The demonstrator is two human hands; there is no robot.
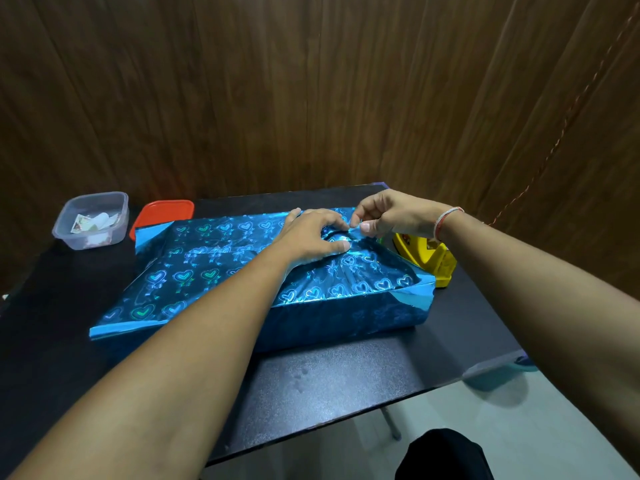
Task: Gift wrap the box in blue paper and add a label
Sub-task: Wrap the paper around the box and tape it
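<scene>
Nearest, desk: a black, faintly speckled desk [346,382] carries everything; its near part lies bare.
Box: the flat rectangular box in shiny blue heart-patterned paper [221,271] lies mid-desk, its top covered, the paper overlapping along a seam.
Left hand: the left hand [311,237] presses down on the paper at the seam, fingers arched, thumb flat on the foil, holding nothing.
Right hand: the right hand [388,216], just beyond, pinches a small clear strip, likely tape, at the seam.
Progress: likely midway; the seam is being fixed, while both ends stand open with loose flaps, and no label shows on the box.
Right, farther: a yellow plastic dispenser [429,258] sits just behind the box.
Far left: a clear plastic tub of paper bits [91,220], with an orange lid [162,213] beside it.
</scene>
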